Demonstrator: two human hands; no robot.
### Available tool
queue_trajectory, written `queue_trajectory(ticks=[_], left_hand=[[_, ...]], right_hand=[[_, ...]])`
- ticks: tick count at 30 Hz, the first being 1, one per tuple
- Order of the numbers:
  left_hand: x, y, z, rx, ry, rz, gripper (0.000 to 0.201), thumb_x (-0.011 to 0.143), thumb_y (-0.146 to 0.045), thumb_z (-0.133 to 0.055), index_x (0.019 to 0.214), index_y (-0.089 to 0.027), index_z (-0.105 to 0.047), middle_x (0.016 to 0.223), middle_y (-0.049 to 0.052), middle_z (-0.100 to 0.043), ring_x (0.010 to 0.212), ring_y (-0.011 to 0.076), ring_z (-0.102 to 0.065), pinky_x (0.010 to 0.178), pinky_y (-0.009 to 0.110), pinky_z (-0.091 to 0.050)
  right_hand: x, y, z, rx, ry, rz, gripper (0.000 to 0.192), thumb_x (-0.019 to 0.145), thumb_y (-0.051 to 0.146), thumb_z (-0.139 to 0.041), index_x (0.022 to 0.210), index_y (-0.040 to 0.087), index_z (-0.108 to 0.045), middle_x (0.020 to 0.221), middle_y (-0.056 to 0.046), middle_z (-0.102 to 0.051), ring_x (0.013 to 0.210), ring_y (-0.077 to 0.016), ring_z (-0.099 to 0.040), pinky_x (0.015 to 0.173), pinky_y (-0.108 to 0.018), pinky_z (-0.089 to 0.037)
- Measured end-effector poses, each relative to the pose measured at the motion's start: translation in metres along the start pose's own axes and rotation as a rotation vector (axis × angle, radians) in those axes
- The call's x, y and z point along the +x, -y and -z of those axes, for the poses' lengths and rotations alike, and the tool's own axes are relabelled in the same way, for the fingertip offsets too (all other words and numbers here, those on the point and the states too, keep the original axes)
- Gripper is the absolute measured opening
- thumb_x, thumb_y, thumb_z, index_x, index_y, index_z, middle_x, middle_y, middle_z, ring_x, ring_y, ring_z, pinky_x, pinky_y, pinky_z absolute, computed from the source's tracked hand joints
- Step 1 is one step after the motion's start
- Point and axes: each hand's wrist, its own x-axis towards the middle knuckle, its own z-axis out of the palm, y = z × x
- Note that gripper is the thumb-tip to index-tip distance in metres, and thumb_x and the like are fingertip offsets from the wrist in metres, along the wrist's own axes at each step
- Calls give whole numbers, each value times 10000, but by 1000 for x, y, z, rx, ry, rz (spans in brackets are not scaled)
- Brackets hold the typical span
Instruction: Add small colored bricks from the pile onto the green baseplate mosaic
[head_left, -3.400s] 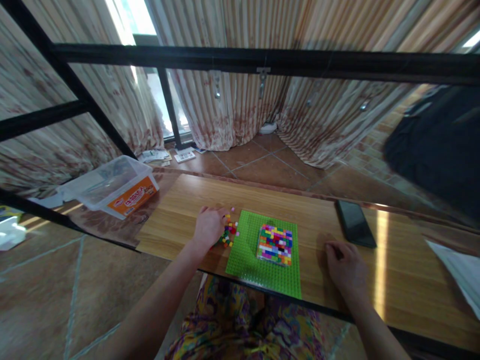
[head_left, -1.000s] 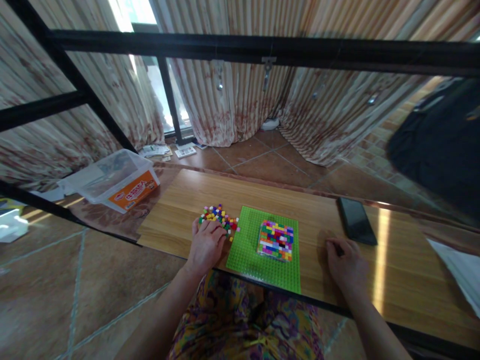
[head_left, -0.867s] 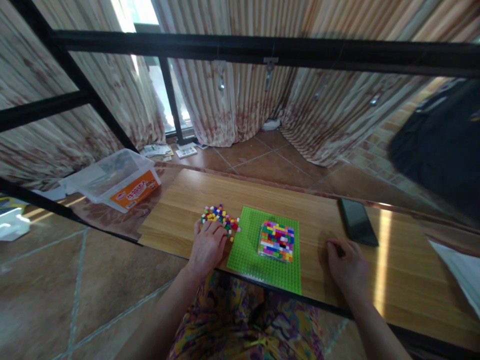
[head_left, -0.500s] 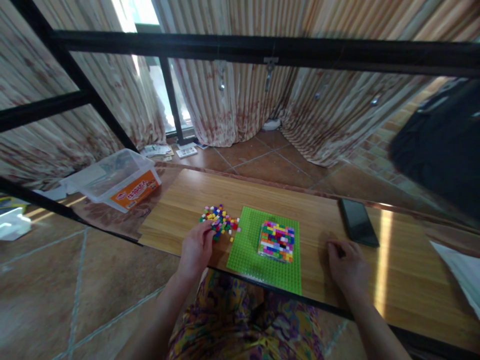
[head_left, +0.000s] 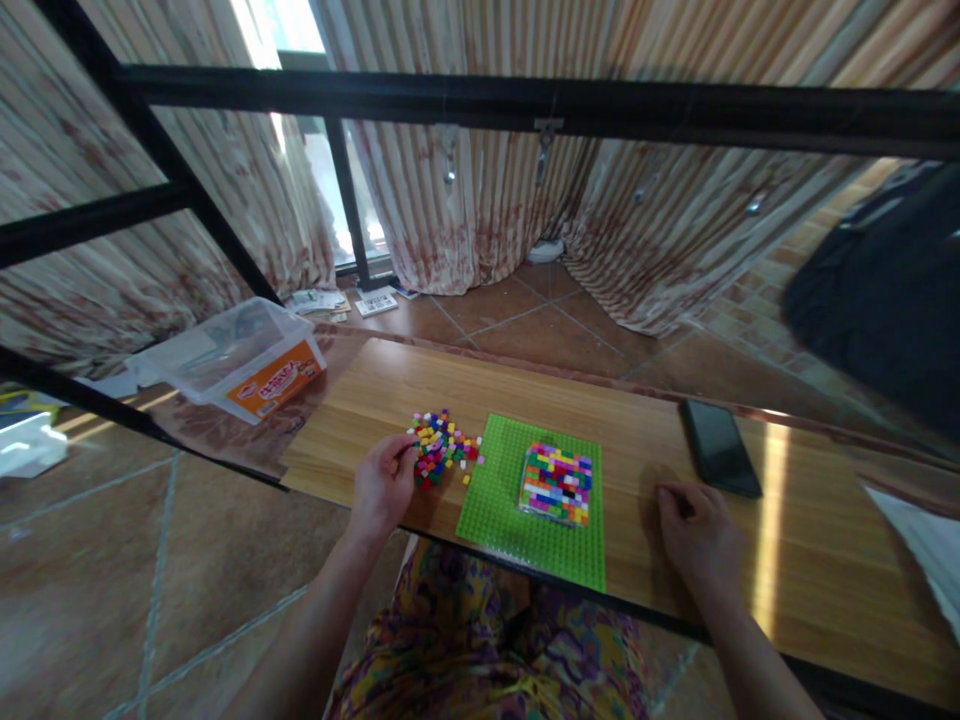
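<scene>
My left hand (head_left: 385, 482) is at the left side of a pile of small coloured toy bricks (head_left: 444, 445), thumb and fingertips pinched together. Anything between those fingertips is too small or hidden to make out. Right of the pile lies a green baseplate (head_left: 491, 510). On it stands a squarish block built of many-coloured bricks (head_left: 556, 485). My right hand (head_left: 701, 540) rests on the wooden table to the right of the baseplate, fingers loosely curled, with nothing visible in them.
A black phone (head_left: 720, 447) lies beyond my right hand. A clear plastic box (head_left: 240, 355) with an orange label stands left of the wooden board (head_left: 630, 410). White paper (head_left: 919, 540) lies at the far right. A black metal bar (head_left: 480, 100) crosses ahead.
My left hand has drawn back a little to the left from the brick pile, uncovering more bricks. My right hand stays in place.
</scene>
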Motion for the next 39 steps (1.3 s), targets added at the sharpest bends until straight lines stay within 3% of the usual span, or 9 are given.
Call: queue_trajectory(ticks=[6, 13, 17, 23, 32, 35, 39], left_hand=[[5, -2, -6, 247, 143, -139, 213, 858, -248, -486, 928, -215, -685, 922, 50, -699, 877, 200, -634, 812, 329, -494], [9, -1, -7, 345, 147, -156, 186, 824, -187, -515, 941, -202, -659, 941, 61, -690, 895, 217, -625, 820, 341, -482], [7, -10, -4, 276, 121, -102, 80, 819, -212, -538, 841, -187, -611, 822, 40, -668, 778, 184, -627, 719, 297, -484], [-5, -36, -14, 44, 177, -187, 110, 852, -267, -538, 781, -200, -589, 763, 0, -646, 741, 142, -614, 714, 262, -476], [-22, -88, -56, -162, 349, -347, 168, 901, -210, -482, 891, -216, -649, 877, 23, -681, 846, 145, -625, 776, 277, -496], [-23, -101, -67, -106, 392, -435, 204, 902, -160, -460, 972, -221, -642, 961, 34, -676, 916, 160, -612, 823, 305, -484], [-19, -111, -76, 129, 435, -550, 230, 887, -141, -467, 1048, -213, -615, 979, 51, -670, 907, 199, -594, 816, 362, -454]], right_hand=[[0, 0, -1, -19, -3, -9, 284, 818, 382, -481, 835, 173, -674, 905, -82, -638, 681, -169, -535, 615, -301, -386], [0, 2, 0, -12, 1, 5, 312, 824, 399, -460, 833, 168, -671, 902, -97, -629, 730, -189, -550, 628, -311, -399], [1, 4, 0, 1, -7, -5, 308, 820, 392, -460, 837, 169, -672, 911, -103, -633, 728, -193, -554, 625, -314, -403], [1, 6, -1, 17, -15, -22, 299, 824, 384, -457, 820, 171, -667, 879, -91, -635, 755, -197, -561, 639, -312, -405], [2, 4, -2, 41, 2, -18, 304, 836, 384, -458, 834, 165, -669, 882, -92, -632, 745, -186, -551, 664, -313, -408], [2, 5, -2, 42, 4, -30, 309, 839, 386, -451, 830, 167, -668, 885, -92, -632, 753, -189, -552, 660, -312, -407], [2, 6, -3, 65, 6, -35, 297, 842, 378, -453, 824, 171, -664, 891, -90, -629, 745, -181, -551, 670, -309, -411]])
